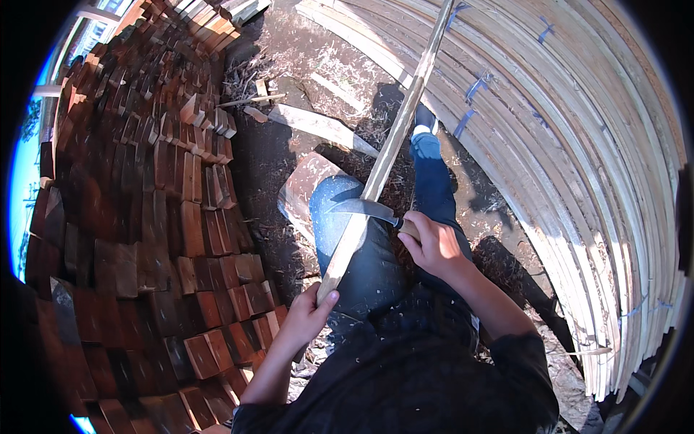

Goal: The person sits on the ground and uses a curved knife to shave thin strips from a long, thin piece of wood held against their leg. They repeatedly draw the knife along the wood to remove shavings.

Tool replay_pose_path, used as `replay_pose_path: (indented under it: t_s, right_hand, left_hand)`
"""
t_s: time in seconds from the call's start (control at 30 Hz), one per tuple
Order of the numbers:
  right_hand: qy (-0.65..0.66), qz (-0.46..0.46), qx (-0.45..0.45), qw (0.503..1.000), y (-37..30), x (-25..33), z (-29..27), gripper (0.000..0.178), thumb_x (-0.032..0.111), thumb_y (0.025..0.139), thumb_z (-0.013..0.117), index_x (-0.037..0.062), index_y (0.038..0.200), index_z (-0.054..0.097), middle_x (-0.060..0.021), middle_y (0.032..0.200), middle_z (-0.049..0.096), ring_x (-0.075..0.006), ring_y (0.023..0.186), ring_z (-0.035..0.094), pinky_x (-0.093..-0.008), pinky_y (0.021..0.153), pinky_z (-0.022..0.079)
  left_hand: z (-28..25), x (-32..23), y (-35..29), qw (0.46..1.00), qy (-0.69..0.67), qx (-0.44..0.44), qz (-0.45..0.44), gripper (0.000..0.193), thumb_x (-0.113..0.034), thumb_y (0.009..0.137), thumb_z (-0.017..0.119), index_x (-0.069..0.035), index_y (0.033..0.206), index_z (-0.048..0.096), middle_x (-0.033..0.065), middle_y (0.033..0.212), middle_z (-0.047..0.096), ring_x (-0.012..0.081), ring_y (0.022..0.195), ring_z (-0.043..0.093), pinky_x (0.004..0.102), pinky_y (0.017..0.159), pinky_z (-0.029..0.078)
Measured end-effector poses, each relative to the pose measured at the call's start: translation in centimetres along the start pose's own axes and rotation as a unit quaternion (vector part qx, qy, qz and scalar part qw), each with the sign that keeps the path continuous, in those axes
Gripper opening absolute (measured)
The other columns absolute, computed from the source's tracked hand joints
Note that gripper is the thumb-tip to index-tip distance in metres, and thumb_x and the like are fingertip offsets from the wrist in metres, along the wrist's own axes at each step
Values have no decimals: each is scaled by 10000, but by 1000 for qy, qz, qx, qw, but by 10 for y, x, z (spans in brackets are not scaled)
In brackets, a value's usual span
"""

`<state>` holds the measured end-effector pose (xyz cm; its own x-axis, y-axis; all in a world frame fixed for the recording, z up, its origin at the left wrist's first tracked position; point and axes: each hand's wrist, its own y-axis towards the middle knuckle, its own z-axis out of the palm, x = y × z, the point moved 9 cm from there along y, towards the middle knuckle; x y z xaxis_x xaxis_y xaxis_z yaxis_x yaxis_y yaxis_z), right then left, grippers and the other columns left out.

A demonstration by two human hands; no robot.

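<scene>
A long, narrow wooden strip point(390, 147) slants from my lap up to the far edge of the view, passing over my bent left leg. My left hand point(312, 312) is closed round its near end. In my right hand point(434, 246) is the handle of a sickle, gripped beside the strip. The curved grey blade of the sickle point(363, 207) lies across the strip, over my thigh, with its tip pointing left. Whether the edge bites into the wood, I cannot tell.
Stacked reddish-brown wood blocks point(144, 267) fill the left side. Long pale wooden strips point(549, 145), bundled with blue ties point(476, 88), lie along the right. A flat board point(318, 126) and wood shavings lie on the ground ahead. Near my left knee is a reddish slab point(296, 189).
</scene>
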<state>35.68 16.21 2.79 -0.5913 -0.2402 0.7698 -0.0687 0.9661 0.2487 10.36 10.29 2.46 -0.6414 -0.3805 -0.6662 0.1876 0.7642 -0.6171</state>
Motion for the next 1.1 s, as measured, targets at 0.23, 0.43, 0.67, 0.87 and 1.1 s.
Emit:
replay_pose_path:
  t_s: [0.23, 0.43, 0.67, 0.87, 1.1]
  right_hand:
    - [-34, 13, 112, 993, 14, -8, 20, 355, 384, 828, 646, 71, 725, 516, -77, 629, 592, -292, 576, 615, -394, 504, 477]
    - [-143, 21, 85, 986, 23, -45, 2, 359, 371, 799, 690, 73, 703, 516, -68, 637, 602, -272, 563, 619, -362, 483, 484]
    - [-213, -14, 46, 976, 35, -64, -9, 381, 391, 739, 737, 67, 724, 538, -58, 625, 585, -253, 555, 616, -354, 474, 482]
    - [-155, 271, -29, 950, 53, -152, -52, 413, 453, 817, 665, 41, 788, 643, -98, 547, 578, -278, 507, 600, -355, 488, 452]
    - [-174, 119, -7, 978, 51, -123, -37, 392, 402, 834, 681, 35, 727, 592, -94, 527, 528, -235, 457, 543, -324, 467, 432]
  left_hand:
    - [37, 13, 8, 995, -73, 56, -25, 504, -306, 832, 697, 66, 1135, 545, 79, 844, 619, 126, 751, 555, 293, 699, 478]
    - [36, 28, 12, 992, -101, 61, -41, 394, -265, 843, 669, 66, 1041, 586, 66, 737, 586, 113, 697, 521, 294, 636, 450]
    - [37, 16, 27, 996, -80, 27, 3, 515, -428, 980, 379, -5, 709, 494, -4, 550, 421, 91, 534, 406, 280, 486, 327]
    - [38, 19, 33, 994, -98, 49, -28, 562, -441, 986, 347, -17, 648, 495, 14, 518, 429, 116, 506, 415, 294, 488, 337]
    - [36, 25, 37, 992, -90, 58, -69, 656, -513, 960, 345, 1, 632, 589, 2, 443, 409, 104, 436, 430, 276, 445, 327]
